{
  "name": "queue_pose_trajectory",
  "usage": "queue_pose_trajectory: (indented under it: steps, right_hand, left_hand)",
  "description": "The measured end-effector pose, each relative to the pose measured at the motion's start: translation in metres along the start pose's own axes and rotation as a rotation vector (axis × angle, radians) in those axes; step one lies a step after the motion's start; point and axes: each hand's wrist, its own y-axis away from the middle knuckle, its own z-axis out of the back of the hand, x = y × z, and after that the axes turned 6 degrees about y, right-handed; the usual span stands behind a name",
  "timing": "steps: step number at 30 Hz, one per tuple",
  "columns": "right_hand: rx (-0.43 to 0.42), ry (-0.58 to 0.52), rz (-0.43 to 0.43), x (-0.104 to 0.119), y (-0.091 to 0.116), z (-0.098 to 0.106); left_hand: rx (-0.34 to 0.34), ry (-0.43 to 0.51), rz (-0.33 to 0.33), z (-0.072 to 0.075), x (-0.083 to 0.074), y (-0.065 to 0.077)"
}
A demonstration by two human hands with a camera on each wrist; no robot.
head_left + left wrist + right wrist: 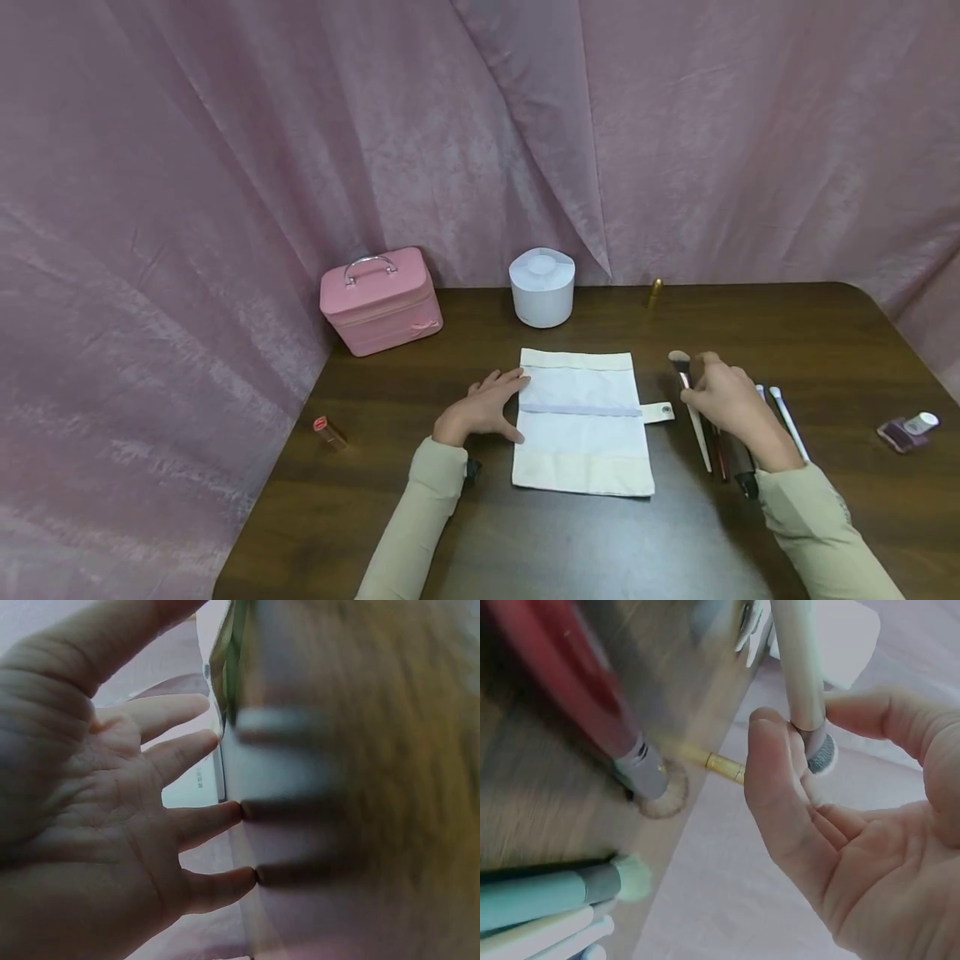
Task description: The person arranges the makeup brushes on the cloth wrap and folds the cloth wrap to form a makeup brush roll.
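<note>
A white cloth brush roll (581,433) lies unfolded on the table, its snap tab (658,413) pointing right. My left hand (486,408) is spread along the roll's left edge, fingers straight; in the left wrist view the fingertips (229,814) meet the tabletop. Right of the roll, my right hand (727,398) pinches a makeup brush with a whitish handle (799,667) near its ferrule, thumb against fingers. Beside that hand lie a red-handled brush (577,682), a teal brush (540,896) and pale-handled brushes (787,421), partly hidden by the hand in the head view.
At the back stand a pink vanity case (386,312), a white round container (542,296) and a small gold tube (655,289). A copper-coloured tube (328,432) is at the left, a purple nail polish bottle (902,434) at the right. Pink curtains hang behind the table.
</note>
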Motion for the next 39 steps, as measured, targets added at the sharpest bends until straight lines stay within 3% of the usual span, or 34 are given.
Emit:
queue_pose_trajectory:
  steps: [5,13,28,39]
  right_hand:
    - [-0.030,-0.083,0.006,0.002,-0.003,0.000]
    - [-0.034,-0.311,0.000,0.010,-0.011,-0.005]
    - [-0.038,-0.674,0.019,0.034,-0.033,-0.010]
    - [-0.088,-0.800,0.041,0.056,-0.047,-0.018]
  left_hand:
    - [-0.003,-0.009,0.013,0.000,-0.002,0.001]
    - [0.010,-0.057,0.006,0.000,-0.004,0.001]
    - [-0.002,-0.045,0.017,-0.001,-0.004,0.001]
    - [-0.003,-0.045,0.034,0.000,-0.005,0.000]
